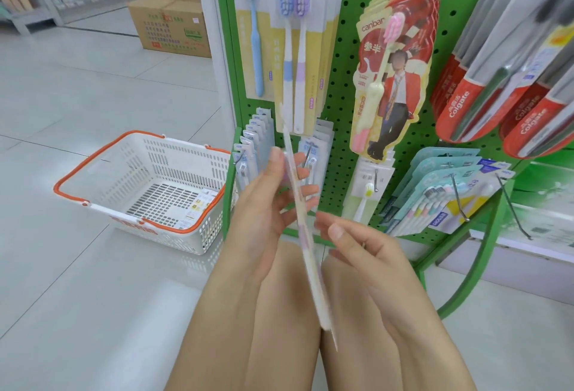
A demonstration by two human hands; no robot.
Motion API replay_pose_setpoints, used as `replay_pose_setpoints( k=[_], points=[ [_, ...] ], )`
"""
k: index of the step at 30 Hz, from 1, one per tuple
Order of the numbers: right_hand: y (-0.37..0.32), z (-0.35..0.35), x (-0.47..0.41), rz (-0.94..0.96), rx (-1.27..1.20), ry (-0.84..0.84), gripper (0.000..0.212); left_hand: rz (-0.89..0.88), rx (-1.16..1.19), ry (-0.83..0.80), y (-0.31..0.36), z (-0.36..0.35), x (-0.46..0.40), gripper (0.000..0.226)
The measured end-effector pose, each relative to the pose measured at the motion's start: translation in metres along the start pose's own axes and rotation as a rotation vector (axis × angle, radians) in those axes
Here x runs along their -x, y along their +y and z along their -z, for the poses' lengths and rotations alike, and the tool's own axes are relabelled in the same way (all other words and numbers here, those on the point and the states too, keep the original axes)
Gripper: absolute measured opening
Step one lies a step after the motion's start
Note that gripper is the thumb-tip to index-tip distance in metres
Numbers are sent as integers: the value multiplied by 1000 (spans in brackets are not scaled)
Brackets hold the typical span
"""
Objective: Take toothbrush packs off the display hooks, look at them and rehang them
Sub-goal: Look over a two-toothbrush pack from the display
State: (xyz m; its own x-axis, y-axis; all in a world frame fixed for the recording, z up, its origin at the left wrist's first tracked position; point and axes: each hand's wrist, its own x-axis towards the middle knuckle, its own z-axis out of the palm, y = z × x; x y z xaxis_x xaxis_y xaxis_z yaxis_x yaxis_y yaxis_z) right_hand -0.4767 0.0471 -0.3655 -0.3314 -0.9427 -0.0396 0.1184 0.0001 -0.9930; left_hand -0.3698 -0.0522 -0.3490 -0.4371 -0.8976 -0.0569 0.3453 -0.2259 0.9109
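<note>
shop floor of pale tiles (pixel 77 282), green pegboard (pixel 344 86), white basket (pixel 149 192)

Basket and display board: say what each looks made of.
Basket: white moulded plastic by the look, with slotted walls, a perforated floor and an orange rim and handles. Board: probably painted metal, a glossy green sheet with regular rows of peg holes carrying wire hooks.

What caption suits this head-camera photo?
Both hands turn a toothbrush pack edge-on before the green pegboard.
</note>
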Motion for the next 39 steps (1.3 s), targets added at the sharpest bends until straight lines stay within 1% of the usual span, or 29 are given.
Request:
replay_pose_setpoints(
  k=[3,4,6,7,9,11,13,16,17,20,23,25,27,28,30,32,35,39],
  points=[
    [-19,-8,-8,131,29,-18,23,-64,-143,42,7,-5,2,41],
    [-26,-12,-10,175,43,-18,24,-78,-183,57,10,-7,2,40],
    [-39,-21,-16,250,63,34,25,-110,-249,92,18,-11,2,50],
    [-45,-24,-19,291,79,65,22,-133,-260,106,23,-13,2,53],
    [-55,-27,-24,382,127,109,15,-191,-263,107,36,-18,3,49],
    [-64,-26,-28,424,139,135,22,-234,-227,65,54,-21,5,40],
    [-75,-25,-32,430,102,127,22,-285,-208,37,75,-20,6,34],
    [-89,-24,-40,427,123,61,19,-416,-302,30,109,-15,3,18],
    [-94,-24,-43,424,138,36,21,-445,-347,16,120,-13,1,18],
    [-106,-26,-54,415,156,-29,23,-464,-464,-16,150,-9,-6,26],
    [-117,-33,-66,419,154,-27,17,-535,-621,-12,172,-7,-15,6],
    [-126,-36,-74,448,131,40,22,-607,-690,22,187,-5,-19,3],
    [-135,-36,-82,510,140,117,28,-691,-745,69,204,-4,-23,7],
    [-139,-36,-86,537,145,147,30,-723,-772,99,214,-4,-25,6],
    [-145,-34,-95,568,164,174,32,-776,-853,177,233,-3,-33,6],
    [-148,-35,-106,561,187,177,39,-823,-951,252,249,-3,-46,11],
    [-148,-37,-124,550,263,174,51,-844,-1074,319,262,-8,-69,17],
    [-147,-40,-141,512,290,164,57,-807,-1237,386,265,-20,-98,22]
  ],
)
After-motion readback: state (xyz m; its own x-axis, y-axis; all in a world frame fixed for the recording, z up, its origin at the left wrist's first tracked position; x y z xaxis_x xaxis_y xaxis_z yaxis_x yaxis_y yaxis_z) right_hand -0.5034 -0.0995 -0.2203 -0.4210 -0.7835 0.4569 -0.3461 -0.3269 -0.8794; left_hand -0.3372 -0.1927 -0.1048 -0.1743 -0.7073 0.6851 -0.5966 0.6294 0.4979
